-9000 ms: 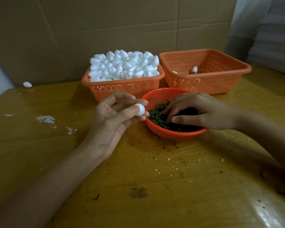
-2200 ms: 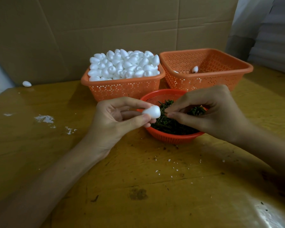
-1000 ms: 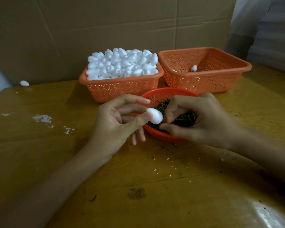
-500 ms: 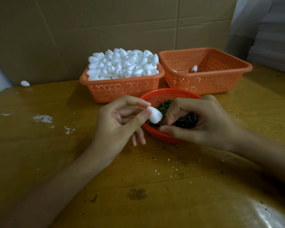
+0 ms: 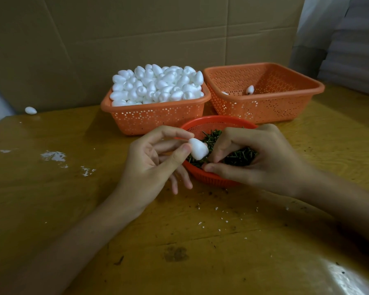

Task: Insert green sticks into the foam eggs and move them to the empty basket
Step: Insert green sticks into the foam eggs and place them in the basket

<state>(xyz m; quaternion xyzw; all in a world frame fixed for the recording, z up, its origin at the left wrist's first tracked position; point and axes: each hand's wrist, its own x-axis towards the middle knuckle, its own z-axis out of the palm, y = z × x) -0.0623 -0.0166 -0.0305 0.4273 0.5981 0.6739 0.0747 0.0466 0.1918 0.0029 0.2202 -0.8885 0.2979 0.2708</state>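
Observation:
My left hand (image 5: 156,165) pinches a white foam egg (image 5: 198,149) between thumb and forefinger, just over the near left rim of the round red basket (image 5: 213,124) of green sticks (image 5: 239,157). My right hand (image 5: 256,160) is beside the egg, its curled thumb and forefinger meeting at the egg's wide end; whether a stick is between them is hidden. Behind stand an orange basket (image 5: 156,118) heaped with foam eggs (image 5: 158,86) and a second orange basket (image 5: 271,103) holding a foam egg (image 5: 250,89).
A loose foam egg (image 5: 30,110) lies at the table's far left by the cardboard wall (image 5: 136,35). White foam crumbs (image 5: 53,156) and dark green bits (image 5: 219,213) are scattered on the wooden table (image 5: 73,199).
Over the last second my left hand has tilted the egg, its narrow tip now up and left. My right fingers have closed in against the egg's wide end.

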